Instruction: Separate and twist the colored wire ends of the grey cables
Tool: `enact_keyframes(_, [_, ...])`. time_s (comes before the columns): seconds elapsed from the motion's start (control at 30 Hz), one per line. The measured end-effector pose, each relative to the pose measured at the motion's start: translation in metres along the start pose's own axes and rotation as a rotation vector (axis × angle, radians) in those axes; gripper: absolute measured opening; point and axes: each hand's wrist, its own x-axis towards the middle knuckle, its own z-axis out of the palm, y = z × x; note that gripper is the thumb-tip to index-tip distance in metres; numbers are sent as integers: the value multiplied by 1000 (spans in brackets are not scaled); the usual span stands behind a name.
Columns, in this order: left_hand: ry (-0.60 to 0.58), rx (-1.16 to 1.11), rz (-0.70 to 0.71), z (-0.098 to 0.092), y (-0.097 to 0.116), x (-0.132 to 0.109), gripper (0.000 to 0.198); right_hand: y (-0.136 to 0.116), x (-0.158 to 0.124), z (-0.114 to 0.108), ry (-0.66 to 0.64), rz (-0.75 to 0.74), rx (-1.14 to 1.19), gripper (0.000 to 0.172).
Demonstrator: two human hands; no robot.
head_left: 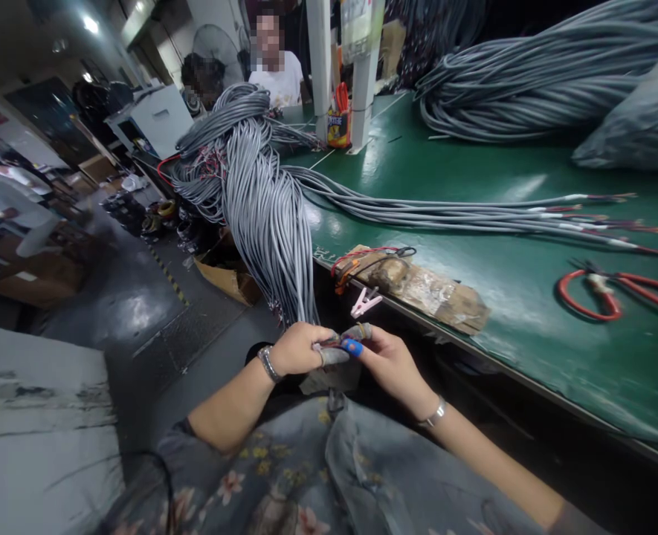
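Note:
My left hand (298, 349) and my right hand (387, 360) meet over my lap, just below the table's edge. Both are closed in a pinch on the stripped end of a grey cable (329, 345) with thin coloured wires showing between the fingers. Taped guards, one blue, cover the right fingertips. A thick bundle of grey cables (267, 215) hangs over the edge of the green table (529, 297) down toward my hands.
On the table lie a flat cable bunch with stripped ends (473, 215), red-handled pliers (601, 293), a taped cardboard block (423, 286) with a pink clip (366, 301), and a big cable coil (529, 74). Two people sit at the far end.

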Motion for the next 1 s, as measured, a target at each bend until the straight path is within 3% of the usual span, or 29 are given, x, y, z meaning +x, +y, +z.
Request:
enact_keyframes(0.1, [-21, -228, -84, -2, 3, 2, 41, -9, 3, 2, -10, -36, -33, 26])
enact_keyframes(0.3, [286, -475, -85, 16, 10, 1, 48, 0, 2, 7, 109, 34, 81, 31])
enact_keyframes(0.5, [406, -545, -130, 24, 13, 0, 49, 5, -1, 9, 179, 46, 123, 38])
enact_keyframes(0.8, [314, -461, -106, 22, 9, -1, 43, 2, 1, 7, 84, -24, -1, 35])
enact_keyframes(1.0, [278, -360, -101, 23, 3, -2, 27, 0, 5, 11, 29, -19, -27, 37])
